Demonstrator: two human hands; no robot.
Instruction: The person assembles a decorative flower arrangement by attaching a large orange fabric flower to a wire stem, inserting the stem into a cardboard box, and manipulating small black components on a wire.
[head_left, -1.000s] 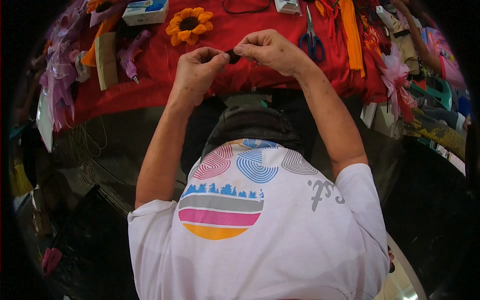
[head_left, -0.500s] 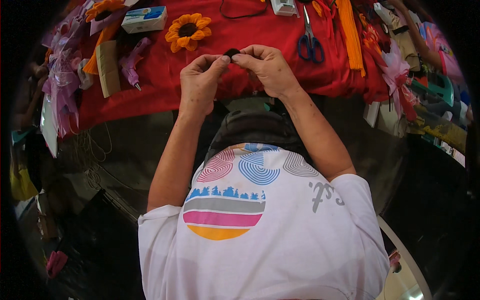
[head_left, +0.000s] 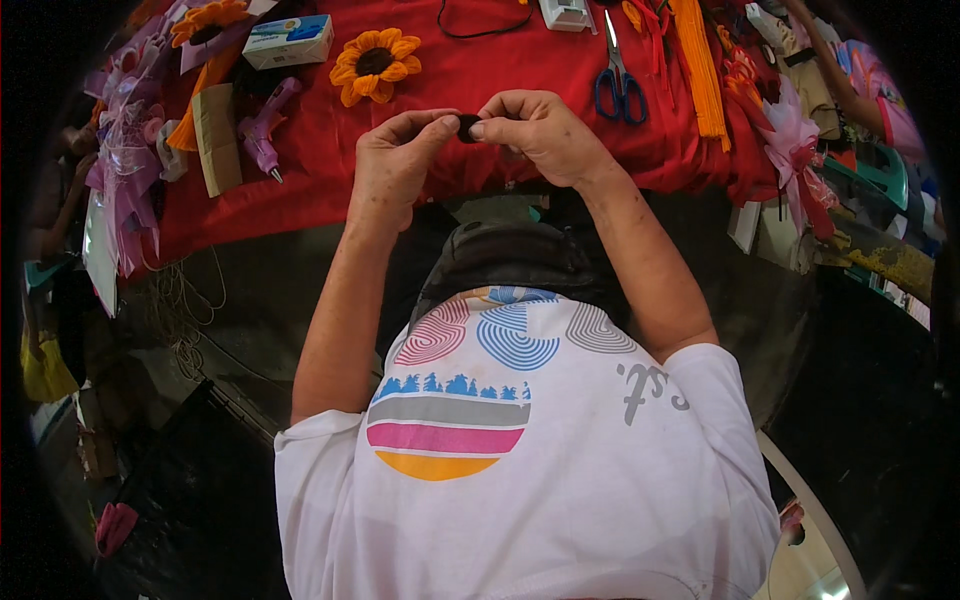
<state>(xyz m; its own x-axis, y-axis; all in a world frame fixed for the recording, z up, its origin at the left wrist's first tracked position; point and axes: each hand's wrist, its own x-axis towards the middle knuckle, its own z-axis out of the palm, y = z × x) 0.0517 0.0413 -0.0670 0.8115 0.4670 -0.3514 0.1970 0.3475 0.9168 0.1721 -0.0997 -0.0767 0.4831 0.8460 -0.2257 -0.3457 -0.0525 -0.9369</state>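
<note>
Between both hands, above the near edge of a red-covered table [head_left: 310,150], is a small dark brown disc [head_left: 467,127], which looks fuzzy. My left hand [head_left: 392,158] pinches its left side with thumb and forefinger. On its right side, my right hand [head_left: 548,135] grips it the same way, fingers curled. Just beyond my left hand lies an orange flower [head_left: 402,70] with a dark brown centre, apparently made of fuzzy stems. Scissors with blue handles [head_left: 620,90] lie past my right hand, blades pointing away.
A pink glue gun [head_left: 262,130], a brown cardboard strip [head_left: 215,140] and a blue-white box [head_left: 288,42] lie at left, near lilac wrapping [head_left: 125,150]. Orange fuzzy stems [head_left: 700,70] hang at right. Another person's arm [head_left: 850,95] shows far right. Loose cord [head_left: 180,320] lies below left.
My hands have moved slightly apart, and more of the dark brown disc shows between them. Both still pinch it. The things on the table stay in place.
</note>
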